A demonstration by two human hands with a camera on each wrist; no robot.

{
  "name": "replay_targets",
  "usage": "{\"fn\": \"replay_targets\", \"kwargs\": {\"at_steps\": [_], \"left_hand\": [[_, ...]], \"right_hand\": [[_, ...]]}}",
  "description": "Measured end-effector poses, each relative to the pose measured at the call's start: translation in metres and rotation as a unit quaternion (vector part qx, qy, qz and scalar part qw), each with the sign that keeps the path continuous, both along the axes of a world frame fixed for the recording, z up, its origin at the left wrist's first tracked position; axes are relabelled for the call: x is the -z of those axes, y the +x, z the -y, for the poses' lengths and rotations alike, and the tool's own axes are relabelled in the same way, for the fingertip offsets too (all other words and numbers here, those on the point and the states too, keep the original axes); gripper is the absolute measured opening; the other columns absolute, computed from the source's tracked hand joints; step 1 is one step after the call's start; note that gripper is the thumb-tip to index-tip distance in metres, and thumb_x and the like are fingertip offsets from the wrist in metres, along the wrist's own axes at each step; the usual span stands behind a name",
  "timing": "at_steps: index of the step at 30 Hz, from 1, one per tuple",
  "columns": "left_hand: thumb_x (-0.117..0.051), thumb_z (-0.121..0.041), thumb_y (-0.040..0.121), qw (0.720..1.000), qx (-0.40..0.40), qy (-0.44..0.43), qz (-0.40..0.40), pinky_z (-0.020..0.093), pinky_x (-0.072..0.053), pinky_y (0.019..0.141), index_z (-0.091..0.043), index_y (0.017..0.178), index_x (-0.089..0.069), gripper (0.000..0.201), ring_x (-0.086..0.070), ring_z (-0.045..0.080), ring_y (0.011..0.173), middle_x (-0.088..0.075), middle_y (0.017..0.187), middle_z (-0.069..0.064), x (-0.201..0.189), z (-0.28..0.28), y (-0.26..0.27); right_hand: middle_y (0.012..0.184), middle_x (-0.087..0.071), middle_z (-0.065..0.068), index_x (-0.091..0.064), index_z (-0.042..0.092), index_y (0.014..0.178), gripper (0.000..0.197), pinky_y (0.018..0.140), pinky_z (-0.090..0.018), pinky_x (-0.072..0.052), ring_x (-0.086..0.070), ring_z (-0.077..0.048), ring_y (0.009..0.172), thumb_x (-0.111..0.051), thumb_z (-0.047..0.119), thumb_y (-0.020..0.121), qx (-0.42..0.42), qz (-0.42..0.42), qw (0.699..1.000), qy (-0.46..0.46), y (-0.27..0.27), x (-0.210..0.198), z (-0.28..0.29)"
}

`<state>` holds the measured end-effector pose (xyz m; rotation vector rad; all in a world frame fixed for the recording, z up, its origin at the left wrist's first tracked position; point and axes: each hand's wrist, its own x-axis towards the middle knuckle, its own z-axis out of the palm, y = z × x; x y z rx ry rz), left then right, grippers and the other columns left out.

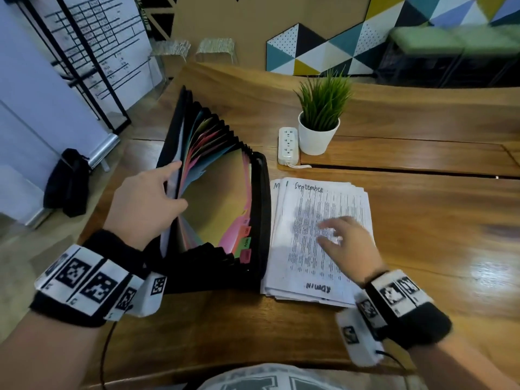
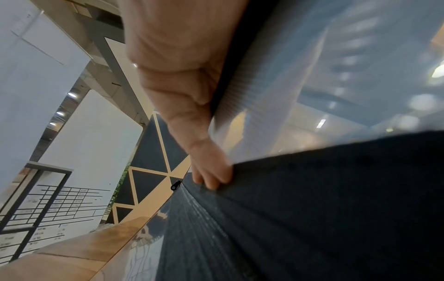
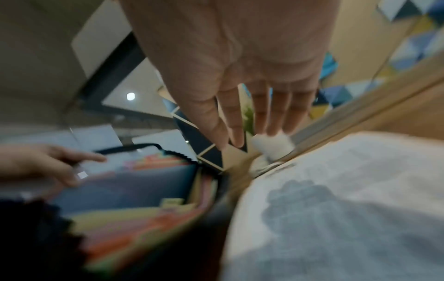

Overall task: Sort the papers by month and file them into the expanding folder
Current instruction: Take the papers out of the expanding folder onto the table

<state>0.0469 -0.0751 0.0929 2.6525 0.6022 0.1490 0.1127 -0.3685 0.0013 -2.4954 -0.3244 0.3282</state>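
Observation:
A black expanding folder lies fanned open on the wooden table, showing coloured dividers and month tabs near its right edge. My left hand grips its raised left cover and the first dividers. The thumb is inside and the fingers curl over the cover's edge. To the right lies a stack of printed papers; the top sheet is headed "September". My right hand is over the stack with fingers straight and spread. In the blurred right wrist view it hovers just above the paper.
A potted green plant and a white power strip stand behind the papers. Beyond them a slot runs across the table. A black bag sits on the floor at left, below a whiteboard stand.

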Motion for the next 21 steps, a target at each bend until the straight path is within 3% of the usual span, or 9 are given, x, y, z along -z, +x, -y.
{"fn": "replay_targets", "kwargs": {"at_steps": [2,4,6,8,11,14,16,18,21], "left_hand": [[-0.065,-0.015,0.079,1.000,0.002,-0.006,0.002,0.027,-0.033,0.046,-0.031,0.142,-0.041,0.069,-0.043,0.011,0.047,-0.055,0.058,0.005,0.000,0.004,-0.001],[-0.065,-0.016,0.079,1.000,0.006,-0.009,0.000,0.024,-0.035,0.048,-0.031,0.142,-0.040,0.070,-0.046,0.010,0.050,-0.059,0.065,0.002,-0.001,0.006,-0.002],[-0.064,-0.016,0.079,1.000,0.006,-0.013,-0.005,0.021,-0.037,0.049,-0.032,0.143,-0.039,0.071,-0.050,0.009,0.054,-0.059,0.068,-0.001,-0.003,0.006,-0.003],[-0.064,-0.015,0.079,1.000,0.001,-0.021,-0.006,0.022,-0.036,0.048,-0.033,0.143,-0.039,0.071,-0.047,0.009,0.050,-0.056,0.061,-0.002,-0.004,0.007,-0.004],[-0.064,-0.015,0.078,1.000,-0.004,-0.018,-0.010,0.024,-0.033,0.048,-0.034,0.142,-0.039,0.071,-0.043,0.009,0.049,-0.046,0.055,-0.008,-0.003,0.009,-0.007],[-0.064,-0.017,0.078,1.000,0.008,-0.005,-0.021,0.023,-0.031,0.049,-0.034,0.142,-0.039,0.072,-0.045,0.008,0.053,-0.043,0.057,-0.012,-0.002,0.009,-0.007],[-0.064,-0.018,0.077,0.999,0.021,0.003,-0.029,0.024,-0.031,0.049,-0.033,0.143,-0.038,0.072,-0.047,0.012,0.055,-0.044,0.056,-0.009,-0.003,0.010,-0.006],[-0.064,-0.019,0.078,0.999,0.030,0.012,-0.038,0.026,-0.029,0.049,-0.033,0.144,-0.037,0.072,-0.042,0.013,0.052,-0.040,0.052,-0.009,-0.003,0.011,-0.005],[-0.063,-0.020,0.079,0.997,0.041,0.029,-0.054,0.030,-0.031,0.053,-0.033,0.145,-0.034,0.073,-0.038,0.014,0.052,-0.035,0.053,-0.008,-0.003,0.013,-0.003]], "right_hand": [[0.106,-0.061,0.002,-0.064,0.016,0.111,0.024,0.079,-0.020,-0.042,-0.058,-0.013,0.093,-0.061,0.024,0.089,-0.035,-0.053,0.992,0.107,0.004,-0.007,-0.040],[0.100,-0.066,-0.003,-0.067,0.013,0.107,0.024,0.081,-0.026,-0.047,-0.060,-0.016,0.088,-0.061,0.027,0.088,-0.061,-0.096,0.982,0.151,0.008,-0.006,-0.073],[0.090,-0.068,-0.004,-0.071,0.011,0.095,0.027,0.080,-0.036,-0.051,-0.063,-0.021,0.085,-0.060,0.035,0.087,-0.086,-0.132,0.978,0.136,0.013,0.001,-0.097],[0.077,-0.066,-0.001,-0.070,0.016,0.080,0.037,0.073,-0.037,-0.050,-0.063,-0.020,0.077,-0.061,0.052,0.080,-0.101,-0.153,0.977,0.110,0.015,0.006,-0.112],[0.087,-0.064,-0.005,-0.064,0.027,0.077,0.045,0.075,-0.041,-0.055,-0.063,-0.021,0.082,-0.061,0.069,0.061,-0.080,-0.124,0.982,0.114,0.017,0.014,-0.124],[0.103,-0.055,-0.006,-0.064,0.027,0.095,0.050,0.082,-0.037,-0.052,-0.056,-0.021,0.094,-0.067,0.066,0.063,-0.073,-0.093,0.992,0.051,0.016,0.007,-0.137],[0.105,-0.057,-0.005,-0.065,0.023,0.102,0.057,0.087,-0.035,-0.049,-0.055,-0.021,0.098,-0.066,0.067,0.066,-0.097,-0.101,0.990,0.018,0.014,0.003,-0.146],[0.088,-0.064,-0.002,-0.066,0.018,0.086,0.047,0.077,-0.029,-0.049,-0.058,-0.019,0.086,-0.066,0.062,0.071,-0.121,-0.148,0.981,0.042,0.014,0.004,-0.152],[0.063,-0.055,0.007,-0.059,0.021,0.061,0.023,0.063,-0.016,-0.041,-0.053,-0.007,0.063,-0.070,0.026,0.081,-0.112,-0.230,0.951,0.172,0.017,0.006,-0.154]]}}
